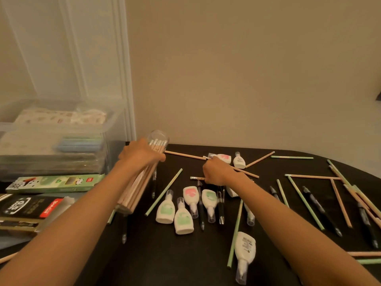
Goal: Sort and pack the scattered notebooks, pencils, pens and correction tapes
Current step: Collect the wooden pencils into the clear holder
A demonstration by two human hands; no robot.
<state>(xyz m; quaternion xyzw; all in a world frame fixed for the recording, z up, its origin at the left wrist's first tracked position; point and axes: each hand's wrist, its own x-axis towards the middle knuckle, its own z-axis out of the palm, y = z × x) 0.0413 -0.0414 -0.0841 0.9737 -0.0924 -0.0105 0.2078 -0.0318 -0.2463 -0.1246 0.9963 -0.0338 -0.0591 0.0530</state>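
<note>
Surface: black table (pixel 160 261) against a plain beige wall (pixel 247 69), strewn with stationery
Left side: clear bin (pixel 12 129) with stacked notebooks (pixel 51 119) inside, blurred; nearer the person lie a green carton (pixel 53 183) and a black carton (pixel 31 207)
Left hand (pixel 142 155): fingers wrapped round the far part of a pencil bundle (pixel 134 193), held at a slant over the table's left edge
Bundle look: pale wood-coloured pencils packed tight in a clear round tube, with silver ferrules and white erasers showing at the far end
Bundle axis: base low and toward the person, eraser end pointing away and up toward the wall
Right hand (pixel 216 172): knuckles up at mid-table, fingers curled round a wood pencil (pixel 196 178)
Pencil axis: nearly left to right, ferrule end sticking out left of the fist
Correction tapes (pixel 165 211): white, bottle-shaped, with green or pink labels and clear caps; a cluster lies just on the near side of the right hand, caps pointing mixed ways; two more lie beyond the hand
Black pens (pixel 201 205): among the tapes, lying near to far; others lie to the right
Green pencils (pixel 164 193): loose at many angles, mixed with wood ones, thickest at the right
</note>
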